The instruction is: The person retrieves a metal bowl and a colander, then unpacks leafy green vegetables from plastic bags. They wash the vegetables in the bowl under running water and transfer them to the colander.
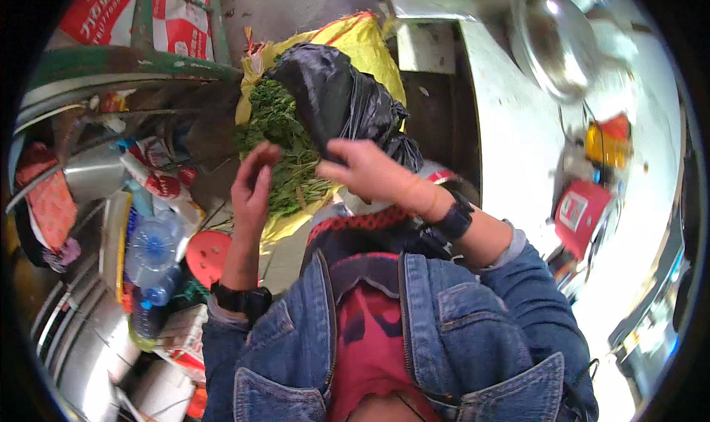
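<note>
Leafy green vegetables (277, 122) lie heaped in an opened yellow woven sack (371, 45) in front of me. A black plastic bag (338, 89) covers the right part of the heap. My right hand (358, 161) pinches the near edge of that bag between thumb and fingers. Over the left side of the greens hovers my left hand (252, 183), its fingers curled apart with nothing in them. Cut stems point toward my lap near the sack's front edge.
On the right, a white tabletop (516, 161) carries a metal basin (554, 45) and a red box (582, 217). A green metal frame (133, 64) stands at upper left. Plastic bottles (152, 247), a red round stool top (209, 255) and a metal rack (66, 305) crowd the left.
</note>
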`<state>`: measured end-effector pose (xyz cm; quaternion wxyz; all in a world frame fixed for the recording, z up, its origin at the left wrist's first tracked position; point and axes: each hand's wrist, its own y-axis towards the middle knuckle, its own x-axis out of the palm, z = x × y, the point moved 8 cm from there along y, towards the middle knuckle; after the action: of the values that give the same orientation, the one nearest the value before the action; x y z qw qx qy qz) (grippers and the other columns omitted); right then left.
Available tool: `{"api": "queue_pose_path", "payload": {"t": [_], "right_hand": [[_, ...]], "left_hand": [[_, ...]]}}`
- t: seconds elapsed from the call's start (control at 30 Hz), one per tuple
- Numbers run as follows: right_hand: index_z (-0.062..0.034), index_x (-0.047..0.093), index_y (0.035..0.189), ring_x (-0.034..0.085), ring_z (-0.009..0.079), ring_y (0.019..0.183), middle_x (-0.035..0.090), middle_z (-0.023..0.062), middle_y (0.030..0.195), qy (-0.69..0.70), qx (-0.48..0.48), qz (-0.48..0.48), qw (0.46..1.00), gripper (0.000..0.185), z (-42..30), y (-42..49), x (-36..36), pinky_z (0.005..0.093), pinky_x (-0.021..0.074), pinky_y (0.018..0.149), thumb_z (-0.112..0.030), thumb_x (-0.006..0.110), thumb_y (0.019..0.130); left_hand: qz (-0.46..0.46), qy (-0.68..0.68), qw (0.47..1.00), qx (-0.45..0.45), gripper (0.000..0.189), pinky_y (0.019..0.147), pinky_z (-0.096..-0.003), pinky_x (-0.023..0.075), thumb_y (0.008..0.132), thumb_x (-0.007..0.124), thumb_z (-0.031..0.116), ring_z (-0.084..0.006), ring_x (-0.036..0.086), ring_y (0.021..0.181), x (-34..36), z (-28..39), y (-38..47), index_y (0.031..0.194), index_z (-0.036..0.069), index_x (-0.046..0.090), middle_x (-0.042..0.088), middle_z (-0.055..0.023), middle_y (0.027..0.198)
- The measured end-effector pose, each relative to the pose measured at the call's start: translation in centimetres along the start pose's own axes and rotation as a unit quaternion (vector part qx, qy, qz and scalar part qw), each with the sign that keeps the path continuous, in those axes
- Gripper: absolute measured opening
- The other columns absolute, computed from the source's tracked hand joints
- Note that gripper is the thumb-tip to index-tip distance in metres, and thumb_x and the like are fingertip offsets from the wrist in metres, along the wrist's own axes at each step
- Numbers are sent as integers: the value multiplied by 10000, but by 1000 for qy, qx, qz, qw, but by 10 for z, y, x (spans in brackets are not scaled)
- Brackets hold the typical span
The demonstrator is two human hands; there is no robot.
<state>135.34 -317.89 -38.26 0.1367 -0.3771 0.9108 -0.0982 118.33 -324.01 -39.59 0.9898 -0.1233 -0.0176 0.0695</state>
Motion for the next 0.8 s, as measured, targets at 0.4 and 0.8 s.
{"api": "queue_pose_path", "payload": {"t": [0.4,0.8], "right_hand": [[4,576,868,579,323,774,599,189,804,-32,-78,140,986,340,-148,-263,89,393,447,696,-314,615,752],[-2,536,1034,588,299,743,606,176,824,17,63,385,920,394,-160,-508,173,362,453,669,-266,628,756]], "left_hand": [[-721,486,424,254,357,933,-397,364,818,522,287,-332,456,1098,217,60,-175,1096,64,557,497,-197,1154],[-885,172,382,205,246,792,-367,401,685,629,246,-260,529,828,294,117,-417,824,55,562,546,-90,832]]}}
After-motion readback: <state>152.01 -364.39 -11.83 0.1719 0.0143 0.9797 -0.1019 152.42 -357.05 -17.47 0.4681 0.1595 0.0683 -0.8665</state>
